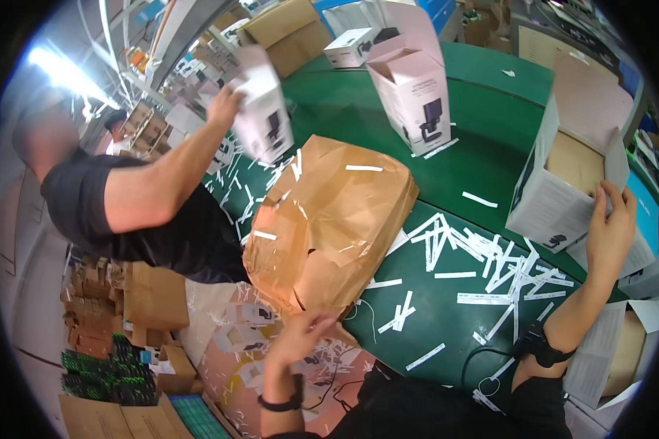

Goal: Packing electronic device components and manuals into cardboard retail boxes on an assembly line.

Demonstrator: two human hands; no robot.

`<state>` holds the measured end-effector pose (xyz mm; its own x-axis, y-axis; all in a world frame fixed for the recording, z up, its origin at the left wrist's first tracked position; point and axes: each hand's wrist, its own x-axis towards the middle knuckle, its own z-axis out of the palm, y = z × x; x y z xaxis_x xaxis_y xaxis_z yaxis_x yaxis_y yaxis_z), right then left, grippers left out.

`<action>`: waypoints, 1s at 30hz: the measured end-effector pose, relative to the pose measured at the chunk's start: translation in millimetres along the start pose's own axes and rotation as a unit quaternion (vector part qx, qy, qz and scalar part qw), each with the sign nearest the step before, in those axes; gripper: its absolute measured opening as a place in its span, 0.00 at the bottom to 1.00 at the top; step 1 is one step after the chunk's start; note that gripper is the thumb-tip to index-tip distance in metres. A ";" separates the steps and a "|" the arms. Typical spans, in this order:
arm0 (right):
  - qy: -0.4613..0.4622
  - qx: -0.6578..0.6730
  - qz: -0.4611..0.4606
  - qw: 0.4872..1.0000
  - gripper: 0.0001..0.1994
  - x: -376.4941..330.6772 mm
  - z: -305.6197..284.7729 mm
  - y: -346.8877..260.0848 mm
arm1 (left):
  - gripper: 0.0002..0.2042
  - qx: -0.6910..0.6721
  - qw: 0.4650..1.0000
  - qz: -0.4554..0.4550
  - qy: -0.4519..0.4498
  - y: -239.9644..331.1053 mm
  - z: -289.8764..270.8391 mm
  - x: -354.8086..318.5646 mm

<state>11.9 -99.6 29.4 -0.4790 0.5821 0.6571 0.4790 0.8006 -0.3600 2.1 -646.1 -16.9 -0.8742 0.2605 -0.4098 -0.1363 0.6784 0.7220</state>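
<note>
So the white webcam carton (553,190) is right of the kraft-paper sack (344,190), standing on the green tabletop (483,91) with its lid flap up. The person's right hand (613,216) is on its near rim, fingers close together and bent over the edge. Thumb's hidden, so can't tell if that's a pinch or just a rest.

Left hand (300,338) is at the sack's near end, fingers loosely bent with nothing visible between them; can't tell if they're actually touching the paper.

Progress-wise, I'd call it partway: carton's open and a tan cardboard insert (575,162) sits inside, but the lid isn't folded down. No clue what's under the insert. A second carton (411,95) just beyond the sack also has its top up, and a third open one (615,358) is right of the sack, closer to the wearer. So none of those three is closed up.

Left of the sack, a co-worker's hand (225,106) holds another carton (262,117), pretty blurry. A brown shipping box (289,36) is beyond the sack.

As for clutter, loose paper strips (516,267) are scattered right of the sack, filling the space toward the first carton, and the bulky sack itself hogs the middle.
</note>
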 end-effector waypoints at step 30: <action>0.004 0.022 0.050 0.998 0.11 1.1 -29.0 3.6 | 0.23 -0.412 0.819 -0.204 0.343 -134.4 -92.9 158.0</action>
<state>34.5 -100.2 48.0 -0.4237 0.6587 0.6218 0.4915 0.7438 -0.4530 -161.1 -759.9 -126.9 -0.6945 -0.5122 -0.5053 -0.5034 -0.1558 0.8499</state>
